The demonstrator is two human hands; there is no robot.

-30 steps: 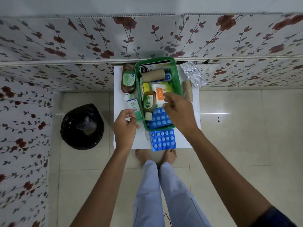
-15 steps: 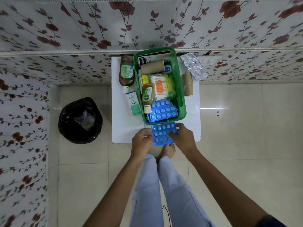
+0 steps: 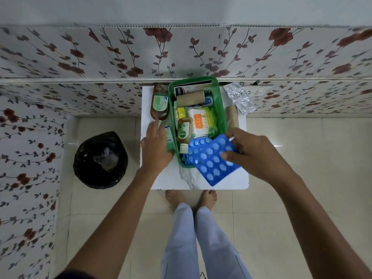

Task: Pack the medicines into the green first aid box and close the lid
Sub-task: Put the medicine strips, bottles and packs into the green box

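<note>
White and small, the counter stands against a floral-papered wall, over a pale tiled floor. On it sits the green first aid box, open, with no lid in view. Inside lie a small brown Dettol bottle, a cotton-bud pack labelled in orange, a cardboard roll and a blue blister pack at the near end.

The right hand holds a second blue blister sheet, thumb on top and fingers pinched at its far edge; the sheet is tilted and overlaps the box's near right corner.

The left hand rests, fingers loosely spread, beside the box's left wall, over a small white-green carton that it largely hides; whether it grips the carton cannot be determined.

Left of the box lies a larger brown bottle. To the right lie another cardboard roll and a silver foil strip. A black-lined bin stands on the floor to the left.
</note>
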